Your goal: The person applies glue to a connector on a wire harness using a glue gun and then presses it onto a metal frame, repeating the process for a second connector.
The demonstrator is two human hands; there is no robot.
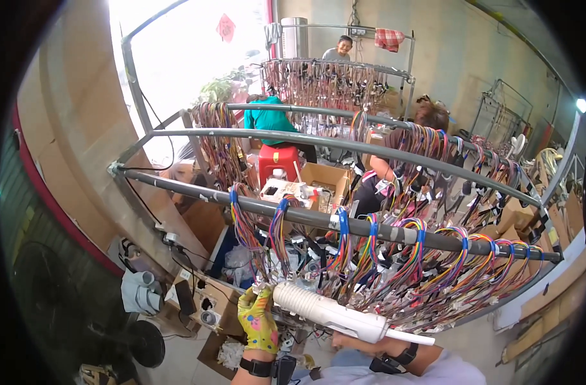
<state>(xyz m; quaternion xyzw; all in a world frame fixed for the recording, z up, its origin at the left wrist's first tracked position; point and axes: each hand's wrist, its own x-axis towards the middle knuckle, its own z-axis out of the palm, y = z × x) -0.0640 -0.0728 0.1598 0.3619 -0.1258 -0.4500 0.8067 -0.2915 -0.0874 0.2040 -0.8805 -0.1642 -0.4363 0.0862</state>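
My left hand (pixel 259 321), in a yellow patterned glove, is closed at the lower end of a hanging wire harness (pixel 245 228). Small whitish connectors show at its fingertips. Just right of the glove, a white tool-like thing (pixel 331 314) with a ribbed barrel and a thin white rod slants across the view. My right hand (pixel 344 342) lies behind and below it, bare skin partly showing. Its fingers are hidden, so I cannot tell what it holds.
A grey pipe rack (pixel 318 218) with several tied, multicoloured harnesses spans the front. Cardboard boxes (pixel 219 350) stand at lower left, near a black fan (pixel 145 343). Beyond the rack are a red stool (pixel 277 163) and several people, one in a green top (pixel 270 119).
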